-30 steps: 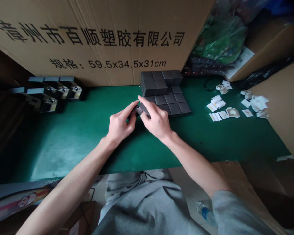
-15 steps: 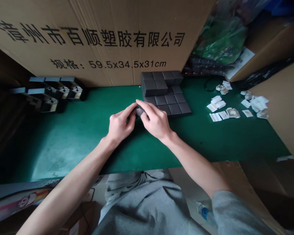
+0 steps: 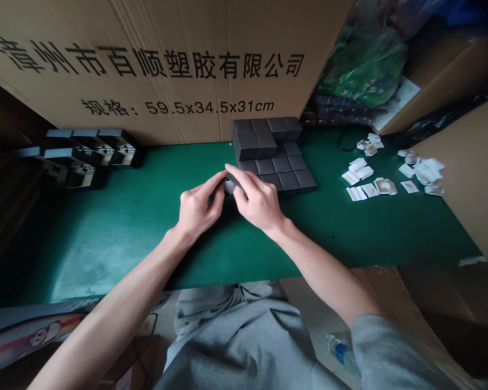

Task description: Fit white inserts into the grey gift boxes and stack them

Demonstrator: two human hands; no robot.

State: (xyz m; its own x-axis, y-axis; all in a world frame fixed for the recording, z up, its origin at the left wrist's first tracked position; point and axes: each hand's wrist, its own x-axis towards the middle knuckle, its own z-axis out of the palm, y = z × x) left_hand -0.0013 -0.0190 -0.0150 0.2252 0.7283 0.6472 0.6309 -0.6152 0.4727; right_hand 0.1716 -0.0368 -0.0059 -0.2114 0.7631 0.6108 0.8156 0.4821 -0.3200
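Between both hands is a small dark box (image 3: 229, 186), mostly covered by the fingers; only a greyish face and dark edges show. My left hand (image 3: 197, 210) grips it from the left, thumb below and forefinger along the top. From the right, my right hand (image 3: 259, 201) closes on the same box, its forefinger reaching across the top. Just beyond the right hand stands a stack of closed dark grey boxes (image 3: 284, 165), higher at the back. Several open black boxes (image 3: 124, 154) with pale inserts and shiny pieces stand at the far left.
The green table (image 3: 117, 227) runs across the view. A large printed cardboard carton (image 3: 166, 32) walls off its back. Small white packets and cards (image 3: 427, 172) lie at the right, near a green plastic bag (image 3: 366, 70). A bottle (image 3: 341, 352) is below the table.
The view shifts very slightly. Both hands keep the same grip on the small dark box, with no clear movement.
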